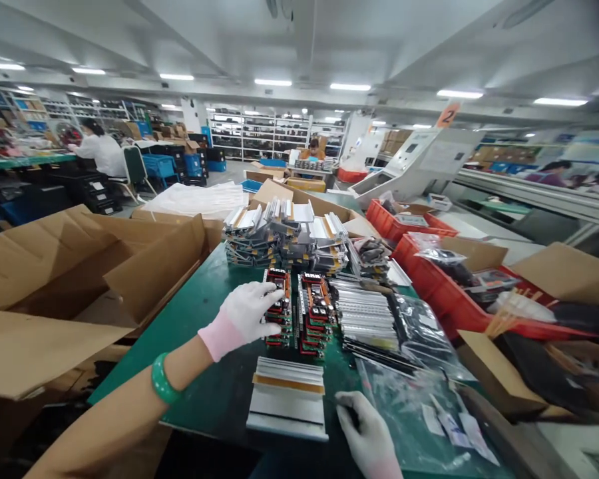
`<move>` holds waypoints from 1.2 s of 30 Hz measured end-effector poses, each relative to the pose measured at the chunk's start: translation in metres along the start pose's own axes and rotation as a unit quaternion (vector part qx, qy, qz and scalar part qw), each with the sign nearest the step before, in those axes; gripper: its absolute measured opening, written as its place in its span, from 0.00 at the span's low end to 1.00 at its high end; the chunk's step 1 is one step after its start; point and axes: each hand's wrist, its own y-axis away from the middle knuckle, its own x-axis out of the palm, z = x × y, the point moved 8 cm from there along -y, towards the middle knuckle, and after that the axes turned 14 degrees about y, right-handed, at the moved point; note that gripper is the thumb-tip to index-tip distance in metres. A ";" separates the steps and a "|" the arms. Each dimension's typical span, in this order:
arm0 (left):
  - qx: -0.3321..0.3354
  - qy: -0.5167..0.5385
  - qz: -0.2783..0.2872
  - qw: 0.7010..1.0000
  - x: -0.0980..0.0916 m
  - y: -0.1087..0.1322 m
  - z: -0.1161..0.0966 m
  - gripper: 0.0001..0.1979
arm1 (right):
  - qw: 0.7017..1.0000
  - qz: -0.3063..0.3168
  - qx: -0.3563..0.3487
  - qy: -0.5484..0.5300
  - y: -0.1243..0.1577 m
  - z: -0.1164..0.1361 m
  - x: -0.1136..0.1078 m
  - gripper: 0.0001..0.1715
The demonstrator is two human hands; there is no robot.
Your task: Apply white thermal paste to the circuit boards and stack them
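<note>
The gloved left hand (pixel 244 314) is closed around a stack of circuit boards (pixel 278 307) on the green table (pixel 199 306) (a green band (pixel 160 378) circles that wrist). The right hand (pixel 363 426) is half-curled, whether on anything I cannot tell, just beside a clear plastic bag (pixel 404 406), near a stack of metal heat sinks (pixel 287 399).

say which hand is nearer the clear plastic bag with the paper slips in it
Right. The right hand is at the left edge of the clear plastic bag; the left hand is farther off, on a stack of circuit boards.
</note>
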 end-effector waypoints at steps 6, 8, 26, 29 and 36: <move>0.004 -0.083 0.033 0.996 0.013 -0.010 -0.009 0.24 | 0.998 -0.044 0.017 0.030 -0.003 0.014 -0.011 0.10; 0.008 -0.104 0.046 0.993 0.010 -0.015 -0.013 0.23 | 0.994 -0.070 0.014 0.085 -0.017 0.016 -0.023 0.09; 0.312 -0.135 -0.063 0.938 -0.013 0.105 -0.035 0.26 | 0.906 0.030 -0.009 0.423 -0.185 -0.060 -0.055 0.14; 0.324 -0.136 -0.054 0.935 0.007 0.130 -0.046 0.23 | 0.903 0.047 -0.014 0.426 -0.190 -0.065 -0.048 0.11; 0.272 -0.062 -0.027 0.960 0.051 0.157 -0.032 0.24 | 0.905 0.028 0.024 0.423 -0.187 -0.079 -0.048 0.16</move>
